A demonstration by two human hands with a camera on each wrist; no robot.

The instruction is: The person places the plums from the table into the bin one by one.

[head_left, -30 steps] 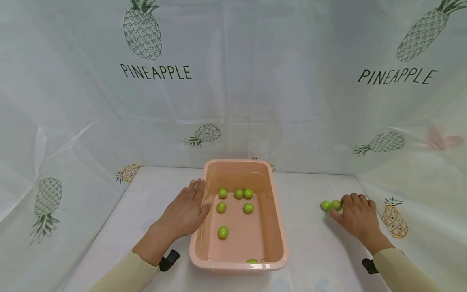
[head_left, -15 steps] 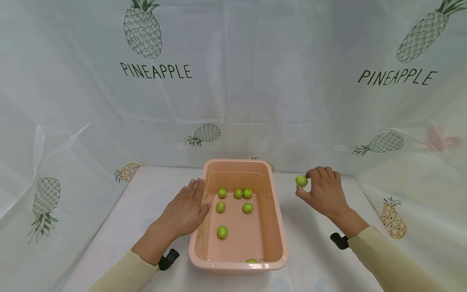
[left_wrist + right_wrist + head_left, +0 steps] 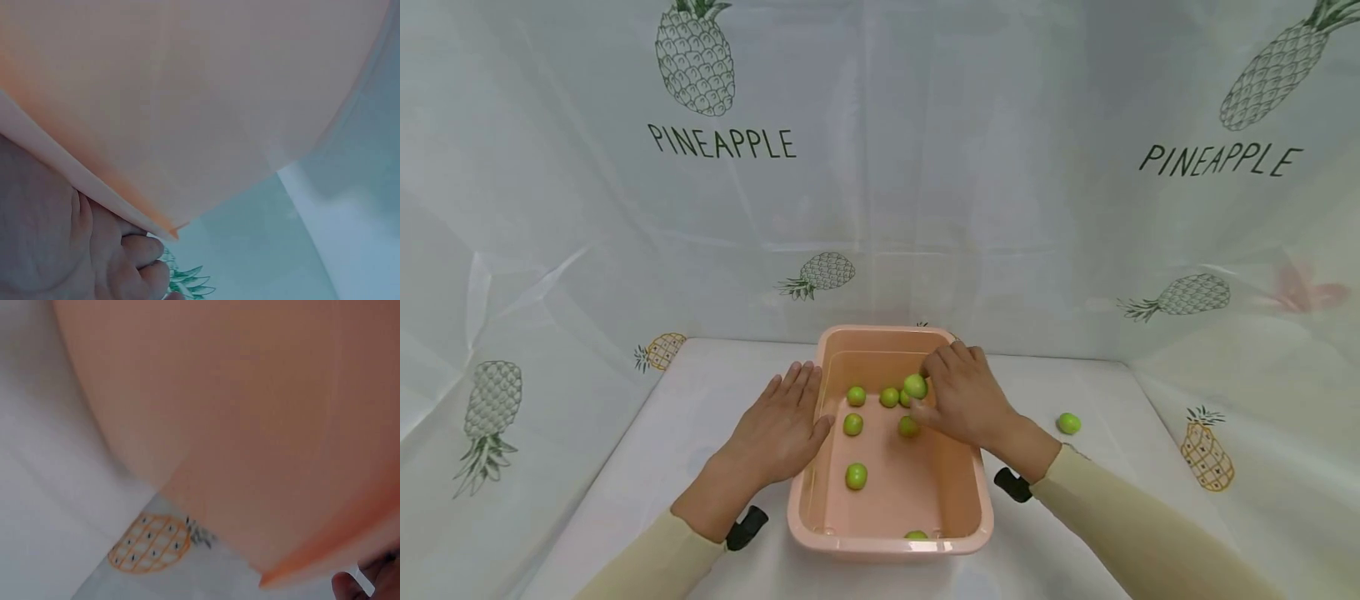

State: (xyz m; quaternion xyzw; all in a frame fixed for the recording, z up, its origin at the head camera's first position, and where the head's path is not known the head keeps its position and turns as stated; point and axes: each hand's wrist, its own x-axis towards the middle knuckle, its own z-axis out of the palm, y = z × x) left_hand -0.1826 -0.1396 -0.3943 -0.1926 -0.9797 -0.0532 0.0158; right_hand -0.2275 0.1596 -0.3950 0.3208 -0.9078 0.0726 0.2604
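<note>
My right hand [image 3: 966, 396] pinches a small round green fruit [image 3: 915, 386] between thumb and fingers, above the inside of a pink plastic basin [image 3: 891, 546]. With fingers straight, my left hand [image 3: 782, 425] rests along the basin's left rim; the left wrist view shows that hand against the basin's outer wall [image 3: 187, 112]. Several similar green fruits lie on the basin floor, among them one fruit [image 3: 856, 476] left of the middle and another [image 3: 917, 535] partly hidden behind the near wall. In the right wrist view the basin wall [image 3: 219, 425] fills most of the picture, with fingertips [image 3: 347, 586] at the lower right corner.
One more green fruit [image 3: 1069, 423] lies on the white table [image 3: 1030, 533] to the right of the basin, beyond the right forearm. A pale sheet printed with pineapples [image 3: 940, 208] hangs behind the table and along both sides.
My right hand has picked one fruit from the pair on the right and carried it left, over the basin. The other fruit of that pair stays put. My left hand has kept its place.
</note>
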